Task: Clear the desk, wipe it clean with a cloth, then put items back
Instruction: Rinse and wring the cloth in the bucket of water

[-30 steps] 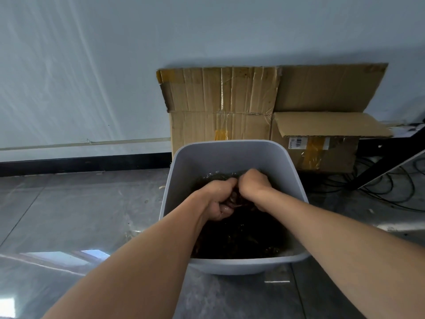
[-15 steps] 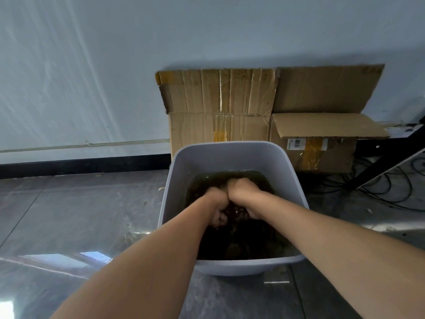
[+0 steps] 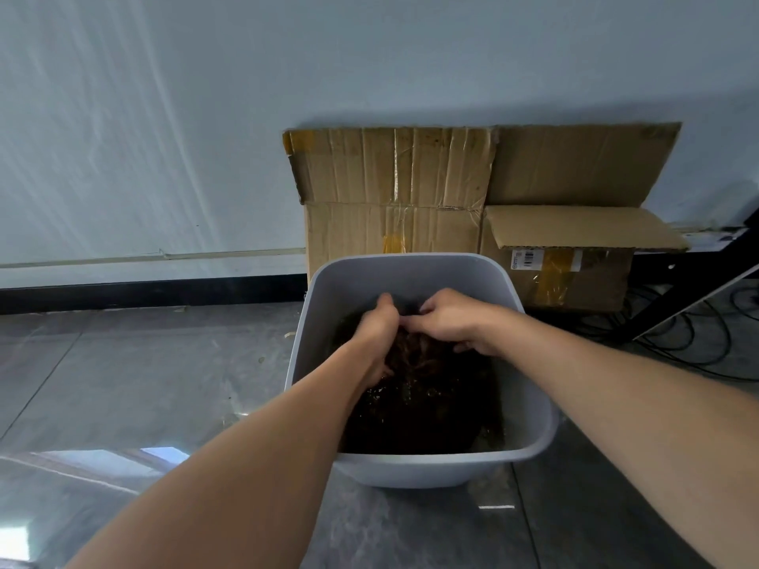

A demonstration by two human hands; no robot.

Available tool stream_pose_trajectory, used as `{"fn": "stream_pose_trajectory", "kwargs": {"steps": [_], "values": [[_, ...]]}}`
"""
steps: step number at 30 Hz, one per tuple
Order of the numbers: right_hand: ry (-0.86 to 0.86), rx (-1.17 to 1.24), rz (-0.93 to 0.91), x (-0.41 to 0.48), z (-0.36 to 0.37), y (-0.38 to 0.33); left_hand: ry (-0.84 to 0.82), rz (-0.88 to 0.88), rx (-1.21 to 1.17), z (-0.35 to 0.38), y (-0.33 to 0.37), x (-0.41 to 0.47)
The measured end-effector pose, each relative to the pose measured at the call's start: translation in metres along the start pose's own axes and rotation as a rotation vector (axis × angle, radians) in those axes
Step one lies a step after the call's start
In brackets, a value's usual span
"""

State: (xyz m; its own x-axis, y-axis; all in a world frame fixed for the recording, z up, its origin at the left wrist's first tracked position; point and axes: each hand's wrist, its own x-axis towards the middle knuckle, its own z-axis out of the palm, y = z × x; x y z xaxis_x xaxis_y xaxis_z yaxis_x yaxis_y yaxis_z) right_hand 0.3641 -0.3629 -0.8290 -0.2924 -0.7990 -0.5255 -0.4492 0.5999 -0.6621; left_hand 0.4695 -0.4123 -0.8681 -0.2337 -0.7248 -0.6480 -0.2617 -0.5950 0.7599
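Brown wet cloth bunched between left hand and right hand, both clenched on it, low inside grey tub over dark water; wring hard, twist opposite ways; keep drips inside tub, off floor.

You are reaching both bare forearms forward and down, wrists converging. Your left hand is curling its fingers inward toward your right, thumb up. Your right hand is lying knuckles-up just beside it, fingers bent and pinching toward the left hand's fingertips.
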Motion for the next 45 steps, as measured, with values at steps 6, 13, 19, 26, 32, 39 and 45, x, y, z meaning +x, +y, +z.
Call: {"fn": "stream_pose_trajectory", "kwargs": {"steps": [6, 13, 19, 26, 32, 39, 45], "values": [[0.045, 0.379, -0.044, -0.007, -0.007, -0.017, -0.062, -0.200, -0.048, -0.004, -0.002, -0.004], [-0.007, 0.374, -0.013, -0.001, -0.003, -0.005, -0.131, -0.202, -0.142, -0.009, 0.002, -0.002], [0.059, -0.401, -0.048, 0.017, 0.020, 0.019, 0.191, 0.181, 0.458, -0.003, -0.018, 0.013], [-0.012, -0.385, 0.097, 0.019, 0.042, 0.026, -0.062, 0.129, 0.767, 0.002, -0.031, 0.024], [0.197, 0.100, 0.077, 0.009, 0.047, -0.003, -0.040, -0.155, 0.081, 0.003, -0.018, 0.008], [0.405, -0.139, -0.050, 0.003, 0.033, 0.001, -0.235, -0.190, 0.084, 0.004, -0.006, -0.004], [0.094, -0.552, -0.029, 0.009, 0.036, 0.025, 0.058, 0.027, 0.465, 0.000, -0.019, 0.012]]}}
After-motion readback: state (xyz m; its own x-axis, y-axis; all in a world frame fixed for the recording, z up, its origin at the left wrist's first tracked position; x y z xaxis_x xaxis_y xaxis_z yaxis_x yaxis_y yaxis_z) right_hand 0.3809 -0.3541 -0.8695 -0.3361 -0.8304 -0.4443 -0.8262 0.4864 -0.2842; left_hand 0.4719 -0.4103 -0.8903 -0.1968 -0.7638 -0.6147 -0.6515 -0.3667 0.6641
